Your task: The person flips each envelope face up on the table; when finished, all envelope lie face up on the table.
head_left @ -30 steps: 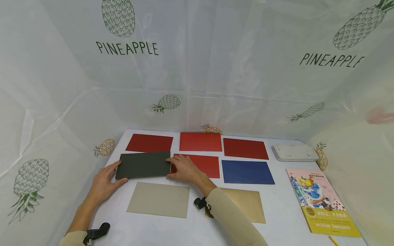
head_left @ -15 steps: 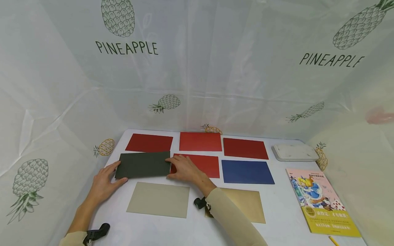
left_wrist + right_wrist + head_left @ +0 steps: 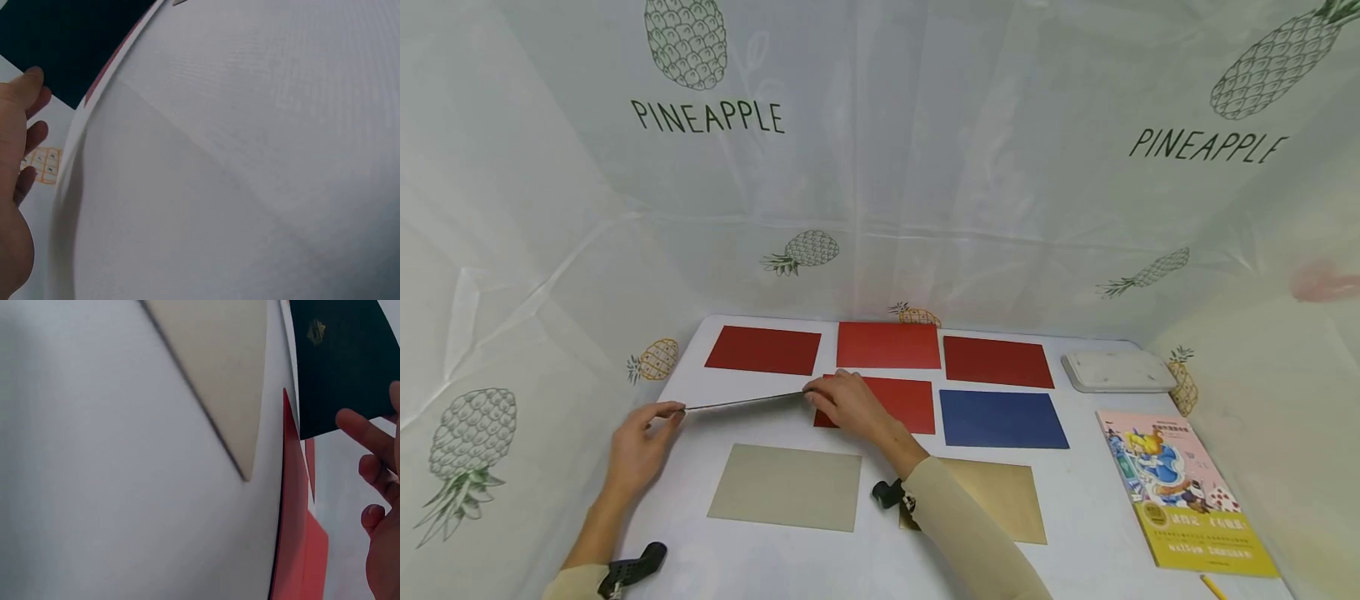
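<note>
My left hand (image 3: 637, 443) and right hand (image 3: 856, 407) pinch opposite ends of the dark green card (image 3: 344, 375), now tipped edge-on to the head view, its face showing earlier.

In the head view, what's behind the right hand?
The right hand, holding the dark green card, partly hides a red card, whose right part and shadowed lower-left corner show. Whatever lies directly behind the hand can't be seen.
</note>
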A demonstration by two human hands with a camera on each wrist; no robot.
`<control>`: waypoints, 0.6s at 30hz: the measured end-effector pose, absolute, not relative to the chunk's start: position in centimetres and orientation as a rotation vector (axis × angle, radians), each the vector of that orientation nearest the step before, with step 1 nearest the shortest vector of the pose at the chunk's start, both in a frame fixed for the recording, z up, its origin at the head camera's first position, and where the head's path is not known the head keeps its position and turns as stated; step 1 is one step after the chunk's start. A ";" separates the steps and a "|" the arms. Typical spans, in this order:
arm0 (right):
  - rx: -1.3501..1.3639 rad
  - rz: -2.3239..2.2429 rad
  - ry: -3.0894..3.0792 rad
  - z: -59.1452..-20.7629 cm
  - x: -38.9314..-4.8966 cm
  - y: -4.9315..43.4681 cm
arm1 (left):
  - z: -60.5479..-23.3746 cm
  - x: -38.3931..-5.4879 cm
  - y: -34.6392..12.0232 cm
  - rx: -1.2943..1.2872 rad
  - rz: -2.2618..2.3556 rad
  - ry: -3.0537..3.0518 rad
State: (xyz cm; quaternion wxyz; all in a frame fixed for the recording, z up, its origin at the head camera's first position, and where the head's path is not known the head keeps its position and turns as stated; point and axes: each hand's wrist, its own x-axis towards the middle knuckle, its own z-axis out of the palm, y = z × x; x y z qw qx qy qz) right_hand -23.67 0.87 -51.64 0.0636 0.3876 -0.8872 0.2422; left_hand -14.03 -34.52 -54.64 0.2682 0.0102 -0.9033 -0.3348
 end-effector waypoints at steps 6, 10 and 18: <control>1.100 0.787 -2.675 -51.6 -23.8 0.7 | -54.7 -14.3 -34.4 0.080 -0.888 -2.421; 1.037 0.824 -2.668 -51.4 -23.5 0.6 | -55.0 -14.4 -34.6 0.118 -0.907 -2.458; 0.805 0.989 -2.680 -51.1 -23.4 0.3 | -55.3 -14.8 -34.8 0.153 -0.986 -2.403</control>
